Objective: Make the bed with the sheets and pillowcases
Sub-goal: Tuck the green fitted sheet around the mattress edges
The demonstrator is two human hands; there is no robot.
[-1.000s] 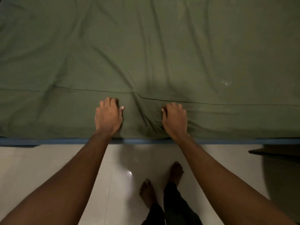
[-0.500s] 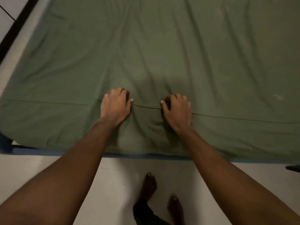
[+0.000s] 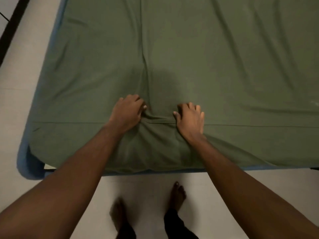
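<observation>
Bunching one green sheet (image 3: 189,57), the left hand (image 3: 126,112) and right hand (image 3: 189,119) each grip it with curled fingers (image 3: 134,98).

The pale, smooth floor (image 3: 17,104) lies in dim, warm light; a straight black band (image 3: 14,23) crosses its far left corner.

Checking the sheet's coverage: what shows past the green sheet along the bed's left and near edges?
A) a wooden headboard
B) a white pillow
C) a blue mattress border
C: a blue mattress border runs just outside the green sheet on both edges.
</observation>
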